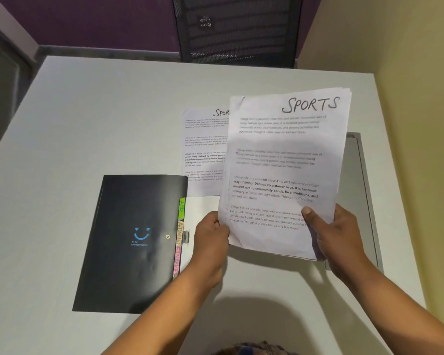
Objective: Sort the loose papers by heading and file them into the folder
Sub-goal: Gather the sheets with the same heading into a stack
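I hold a stack of white papers headed SPORTS, raised off the table and tilted toward me. My left hand grips its lower left edge. My right hand grips the lower right corner, thumb on the front sheet. Flat on the table behind the stack lies another sheet whose heading starts with SPOR; its right part is hidden. A black folder with a blue smiley lies closed on the left, coloured tabs reading HR, ADMIN and FINANCE sticking out of its right edge.
The white table fills the view. A grey flat panel lies on it under the stack at the right. A black mesh chair stands beyond the far edge. A yellow wall runs along the right side.
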`<action>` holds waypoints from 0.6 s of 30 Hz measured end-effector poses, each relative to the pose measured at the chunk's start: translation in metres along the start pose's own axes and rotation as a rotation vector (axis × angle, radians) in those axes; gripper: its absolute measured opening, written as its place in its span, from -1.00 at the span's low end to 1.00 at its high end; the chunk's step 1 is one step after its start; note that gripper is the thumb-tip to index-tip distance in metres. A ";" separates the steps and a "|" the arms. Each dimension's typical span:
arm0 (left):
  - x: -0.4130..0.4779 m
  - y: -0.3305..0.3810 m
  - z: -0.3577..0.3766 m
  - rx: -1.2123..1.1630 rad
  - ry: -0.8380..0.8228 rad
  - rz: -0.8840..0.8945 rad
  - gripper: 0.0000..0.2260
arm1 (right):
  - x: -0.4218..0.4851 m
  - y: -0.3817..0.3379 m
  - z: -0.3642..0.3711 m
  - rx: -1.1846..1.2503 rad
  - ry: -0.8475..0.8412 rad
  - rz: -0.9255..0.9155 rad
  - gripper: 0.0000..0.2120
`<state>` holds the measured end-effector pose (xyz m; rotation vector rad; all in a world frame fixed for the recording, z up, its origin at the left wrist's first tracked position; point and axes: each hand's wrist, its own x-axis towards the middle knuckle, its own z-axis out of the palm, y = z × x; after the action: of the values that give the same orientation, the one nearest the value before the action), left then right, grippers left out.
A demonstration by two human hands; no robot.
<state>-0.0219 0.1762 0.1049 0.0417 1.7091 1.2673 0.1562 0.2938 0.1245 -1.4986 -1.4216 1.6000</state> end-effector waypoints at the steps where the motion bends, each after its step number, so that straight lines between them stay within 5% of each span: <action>1: -0.002 0.002 0.000 -0.037 0.008 0.001 -0.78 | 0.001 0.000 0.000 0.008 0.015 -0.006 -0.84; 7: -0.010 0.005 -0.005 -0.119 -0.154 0.082 -0.86 | 0.006 -0.002 -0.005 0.023 0.026 -0.025 -0.83; 14: -0.010 0.005 -0.010 -0.357 -0.349 -0.051 -0.80 | 0.005 -0.007 -0.007 0.200 -0.007 0.030 -0.78; 18: -0.006 0.004 -0.010 -0.281 -0.335 -0.052 -0.79 | 0.004 -0.008 -0.006 0.167 -0.007 0.046 -0.78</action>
<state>-0.0279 0.1678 0.1117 0.0405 1.2308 1.3661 0.1588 0.3017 0.1315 -1.4392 -1.2323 1.7081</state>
